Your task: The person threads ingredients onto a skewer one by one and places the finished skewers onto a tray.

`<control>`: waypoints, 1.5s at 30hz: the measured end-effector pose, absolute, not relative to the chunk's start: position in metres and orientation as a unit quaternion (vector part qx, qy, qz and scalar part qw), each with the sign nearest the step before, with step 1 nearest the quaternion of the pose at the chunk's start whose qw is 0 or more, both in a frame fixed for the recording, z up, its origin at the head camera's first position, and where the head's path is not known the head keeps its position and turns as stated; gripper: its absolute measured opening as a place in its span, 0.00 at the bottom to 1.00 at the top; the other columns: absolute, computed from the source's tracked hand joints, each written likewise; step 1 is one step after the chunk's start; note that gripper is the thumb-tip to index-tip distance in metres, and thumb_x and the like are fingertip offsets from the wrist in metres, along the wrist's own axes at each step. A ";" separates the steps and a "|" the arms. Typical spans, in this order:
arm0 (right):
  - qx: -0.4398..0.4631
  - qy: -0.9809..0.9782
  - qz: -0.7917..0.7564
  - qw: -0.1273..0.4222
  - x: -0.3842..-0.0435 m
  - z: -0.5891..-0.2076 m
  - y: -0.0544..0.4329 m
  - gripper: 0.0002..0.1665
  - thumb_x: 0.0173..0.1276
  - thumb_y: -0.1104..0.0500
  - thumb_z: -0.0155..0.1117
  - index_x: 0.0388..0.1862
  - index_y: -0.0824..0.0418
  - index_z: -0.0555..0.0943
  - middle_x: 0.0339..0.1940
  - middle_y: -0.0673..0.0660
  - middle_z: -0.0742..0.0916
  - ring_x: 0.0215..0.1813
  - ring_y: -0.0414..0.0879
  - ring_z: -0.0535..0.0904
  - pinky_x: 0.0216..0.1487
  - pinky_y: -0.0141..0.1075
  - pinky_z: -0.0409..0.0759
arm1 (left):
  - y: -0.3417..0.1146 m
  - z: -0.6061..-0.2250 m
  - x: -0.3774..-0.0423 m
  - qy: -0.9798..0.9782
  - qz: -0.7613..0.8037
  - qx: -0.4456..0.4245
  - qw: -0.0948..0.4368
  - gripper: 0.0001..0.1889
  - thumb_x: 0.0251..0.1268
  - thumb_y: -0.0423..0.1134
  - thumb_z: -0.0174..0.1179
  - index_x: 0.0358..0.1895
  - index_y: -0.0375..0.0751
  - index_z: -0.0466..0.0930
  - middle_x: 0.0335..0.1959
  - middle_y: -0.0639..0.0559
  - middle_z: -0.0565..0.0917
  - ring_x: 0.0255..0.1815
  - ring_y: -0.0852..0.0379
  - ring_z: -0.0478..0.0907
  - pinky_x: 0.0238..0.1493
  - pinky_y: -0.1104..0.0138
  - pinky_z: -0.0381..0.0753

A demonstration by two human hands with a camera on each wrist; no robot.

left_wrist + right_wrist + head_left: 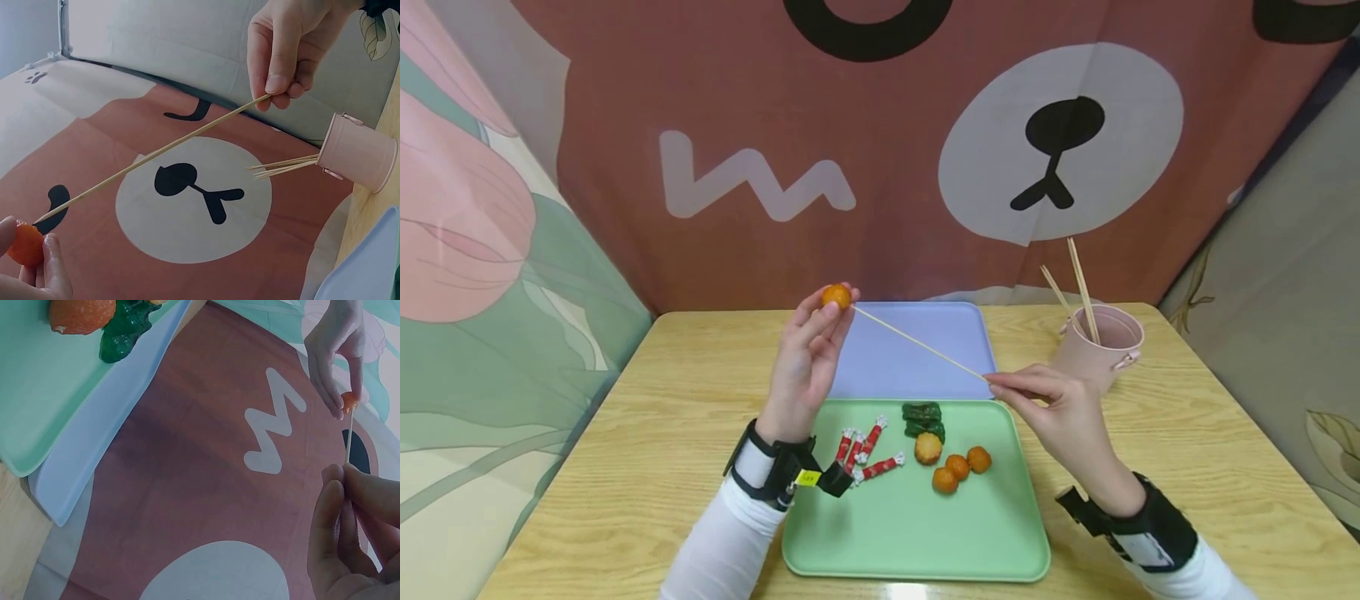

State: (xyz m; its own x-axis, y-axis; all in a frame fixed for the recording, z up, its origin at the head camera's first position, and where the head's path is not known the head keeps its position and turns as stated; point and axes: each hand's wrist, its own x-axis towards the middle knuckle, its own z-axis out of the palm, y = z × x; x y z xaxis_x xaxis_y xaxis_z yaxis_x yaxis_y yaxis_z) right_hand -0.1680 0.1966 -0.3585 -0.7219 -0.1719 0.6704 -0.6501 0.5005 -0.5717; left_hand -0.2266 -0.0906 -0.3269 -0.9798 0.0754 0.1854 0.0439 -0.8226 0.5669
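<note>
Orange ball (836,295): up in the left hand (808,354), between the thumb and fingertips, well apart from the right hand (1063,408).
Left hand: grasping the ball in a pinch.
Right hand: grasping the thin wooden skewer (917,340) by the end away from the ball, pinched between thumb and fingers.
Skewer: spans the gap between the two hands, sloping down from the ball to the right hand in the head view; its pointed tip meets the ball's side, though whether it has gone in cannot be told.
Lilac tray (887,367): beyond the green tray (917,542), with the skewer crossing over it in the head view.
Green tray: nearer the person, holding red pieces with white ends (880,467) on the left, dark green pieces (922,421) at the back, a golden ball (928,448) just in front of them, and three small orange balls (957,467) to the right.
Pink bucket (1093,358): on the wooden table (685,417), beyond the right hand, with sticks (1084,292) leaning in it.
</note>
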 end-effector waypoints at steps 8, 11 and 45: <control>0.243 -0.827 0.426 0.275 -0.168 -0.358 0.196 0.12 0.52 0.71 0.71 0.36 0.61 0.88 0.29 0.51 0.89 0.31 0.31 0.81 0.32 0.20 0.78 | -0.089 -0.327 -0.225 0.304 0.947 0.102 0.009 0.09 0.63 0.29 0.59 0.46 0.39 0.76 0.53 0.43 0.76 0.55 0.49 0.79 0.62 0.67 0.72; 0.242 -0.829 0.424 0.275 -0.168 -0.358 0.196 0.12 0.52 0.71 0.71 0.36 0.61 0.88 0.28 0.50 0.88 0.31 0.31 0.81 0.31 0.20 0.78 | -0.088 -0.327 -0.226 0.304 0.947 0.105 0.009 0.09 0.64 0.28 0.58 0.46 0.39 0.77 0.53 0.43 0.76 0.55 0.49 0.79 0.62 0.66 0.72; 0.237 -0.832 0.403 0.300 -0.167 -0.362 0.196 0.12 0.49 0.70 0.74 0.33 0.60 0.89 0.25 0.49 0.88 0.29 0.31 0.80 0.30 0.19 0.76 | -0.082 -0.336 -0.227 0.382 0.923 0.030 -0.030 0.08 0.61 0.28 0.60 0.43 0.38 0.81 0.47 0.46 0.80 0.54 0.49 0.79 0.59 0.64 0.75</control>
